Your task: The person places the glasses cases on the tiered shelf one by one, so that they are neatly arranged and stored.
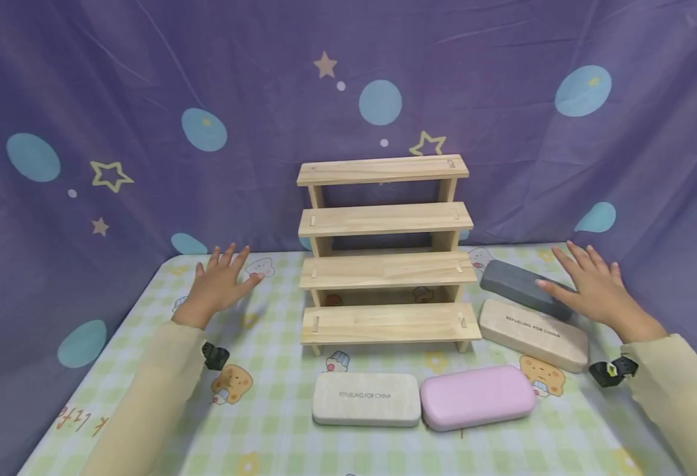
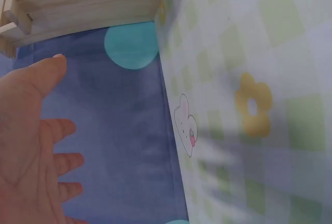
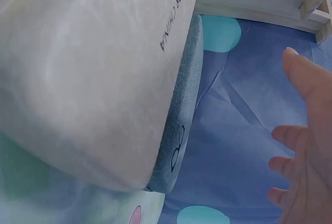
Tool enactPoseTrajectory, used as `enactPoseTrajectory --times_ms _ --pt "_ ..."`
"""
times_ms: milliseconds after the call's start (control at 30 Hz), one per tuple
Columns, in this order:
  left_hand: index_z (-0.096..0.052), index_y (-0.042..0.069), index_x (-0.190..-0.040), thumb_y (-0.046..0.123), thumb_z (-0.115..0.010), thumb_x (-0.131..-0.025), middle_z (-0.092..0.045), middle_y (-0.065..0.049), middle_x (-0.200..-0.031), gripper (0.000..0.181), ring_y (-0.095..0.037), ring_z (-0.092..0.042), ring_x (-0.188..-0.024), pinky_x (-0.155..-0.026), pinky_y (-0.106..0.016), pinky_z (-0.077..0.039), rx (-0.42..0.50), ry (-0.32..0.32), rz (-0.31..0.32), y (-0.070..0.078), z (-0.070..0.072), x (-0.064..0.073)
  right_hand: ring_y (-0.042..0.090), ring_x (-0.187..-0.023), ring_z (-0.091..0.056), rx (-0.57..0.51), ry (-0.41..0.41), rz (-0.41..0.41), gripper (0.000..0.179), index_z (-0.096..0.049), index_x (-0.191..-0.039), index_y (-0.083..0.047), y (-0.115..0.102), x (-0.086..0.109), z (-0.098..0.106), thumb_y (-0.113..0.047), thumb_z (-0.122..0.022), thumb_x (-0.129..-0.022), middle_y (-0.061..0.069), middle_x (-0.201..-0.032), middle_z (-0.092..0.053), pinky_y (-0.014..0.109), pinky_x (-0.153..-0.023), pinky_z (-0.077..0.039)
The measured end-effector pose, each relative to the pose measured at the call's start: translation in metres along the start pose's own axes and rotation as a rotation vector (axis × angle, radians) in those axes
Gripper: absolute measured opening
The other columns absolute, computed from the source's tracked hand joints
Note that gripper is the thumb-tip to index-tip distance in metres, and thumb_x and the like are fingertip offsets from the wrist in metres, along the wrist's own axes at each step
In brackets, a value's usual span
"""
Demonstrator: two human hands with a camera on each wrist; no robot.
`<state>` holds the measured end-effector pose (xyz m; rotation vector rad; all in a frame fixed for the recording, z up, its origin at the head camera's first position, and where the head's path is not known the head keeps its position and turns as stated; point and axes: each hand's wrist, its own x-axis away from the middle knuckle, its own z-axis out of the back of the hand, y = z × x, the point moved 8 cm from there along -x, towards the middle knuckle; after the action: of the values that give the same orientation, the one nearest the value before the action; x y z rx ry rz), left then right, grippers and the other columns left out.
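Observation:
My left hand is held with spread fingers over the left side of the table, holding nothing. On the right, my right hand has its fingers spread close over a dark grey-blue glasses case, which shows a small glasses mark in the right wrist view. Beside that lies a beige glasses case with dark lettering. A pale grey-white glasses case and a pink one lie side by side nearer the front. Between the hands stands a wooden four-step rack, its steps bare.
A checked tablecloth with cartoon prints covers the table. Behind and at both sides hangs a purple curtain with stars and blue dots, close behind the rack. Each wrist wears a small black device.

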<state>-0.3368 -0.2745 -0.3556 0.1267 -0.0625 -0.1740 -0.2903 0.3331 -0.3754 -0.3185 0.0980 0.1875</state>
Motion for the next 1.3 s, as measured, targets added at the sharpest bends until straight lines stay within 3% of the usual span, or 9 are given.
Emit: enactPoseTrajectory --times_ms 233,400,600,867,1067,1167,1300 --pt "-0.007 0.012 -0.153 0.065 -0.030 -0.093 0.001 -0.023 -0.156 0.083 -0.047 0.006 -0.139 -0.104 -0.073 0.003 0.068 0.010 -0.005 0.000 0.002 0.000 0.049 -0.138 0.007 -0.011 0.007 -0.005 0.082 -0.012 -0.152 -0.009 0.002 0.001 0.004 -0.051 -0.050 -0.092 0.027 -0.154 -0.005 0.079 -0.097 0.003" --pt "-0.014 0.009 -0.152 0.060 -0.034 -0.095 -0.008 -0.024 -0.155 0.079 -0.048 -0.001 -0.139 -0.105 -0.072 -0.005 0.145 0.097 -0.046 0.007 0.008 0.003 0.048 -0.139 0.007 -0.048 0.008 0.007 0.081 -0.014 -0.151 -0.008 0.000 0.002 0.008 -0.048 -0.052 -0.092 0.027 -0.154 -0.005 0.078 -0.099 0.005" --pt "-0.020 0.005 -0.150 0.049 -0.040 -0.097 -0.015 -0.024 -0.154 0.072 -0.046 -0.010 -0.139 -0.110 -0.066 -0.011 0.311 0.181 -0.113 0.020 0.015 0.006 0.049 -0.139 0.005 -0.076 0.010 0.021 0.080 -0.015 -0.151 -0.006 -0.003 0.003 0.011 -0.046 -0.052 -0.092 0.028 -0.153 -0.006 0.078 -0.099 0.004" --pt "-0.020 0.008 -0.151 0.042 -0.043 -0.099 -0.018 -0.021 -0.154 0.066 -0.042 -0.016 -0.139 -0.112 -0.061 -0.016 0.511 0.170 -0.125 0.037 0.022 0.009 0.050 -0.138 0.002 -0.136 0.037 0.045 0.077 -0.016 -0.151 -0.006 -0.001 0.003 0.014 -0.041 -0.053 -0.093 0.029 -0.153 -0.009 0.078 -0.099 0.006" --pt "-0.021 0.011 -0.151 0.039 -0.047 -0.098 -0.018 -0.018 -0.155 0.065 -0.040 -0.017 -0.140 -0.112 -0.060 -0.020 0.623 0.158 -0.132 0.050 0.018 0.009 0.053 -0.137 -0.002 -0.173 0.053 0.078 0.076 -0.018 -0.150 -0.006 0.000 0.003 0.012 -0.037 -0.056 -0.092 0.031 -0.151 -0.012 0.078 -0.098 0.005" --pt "-0.023 0.011 -0.150 0.034 -0.049 -0.098 -0.021 -0.016 -0.155 0.063 -0.038 -0.020 -0.140 -0.111 -0.059 -0.023 0.685 0.171 -0.166 0.057 0.015 0.008 0.054 -0.136 -0.007 -0.187 0.073 0.115 0.075 -0.020 -0.149 -0.003 -0.001 0.003 0.011 -0.033 -0.057 -0.092 0.032 -0.149 -0.017 0.078 -0.099 0.001" --pt "-0.025 0.004 -0.148 0.020 -0.049 -0.099 -0.026 -0.020 -0.152 0.058 -0.039 -0.024 -0.138 -0.111 -0.058 -0.024 0.786 0.177 -0.215 0.074 0.022 0.015 0.056 -0.133 -0.011 -0.256 0.079 0.162 0.072 -0.023 -0.147 0.003 -0.002 0.003 0.010 -0.026 -0.059 -0.091 0.035 -0.146 -0.021 0.075 -0.101 -0.007"
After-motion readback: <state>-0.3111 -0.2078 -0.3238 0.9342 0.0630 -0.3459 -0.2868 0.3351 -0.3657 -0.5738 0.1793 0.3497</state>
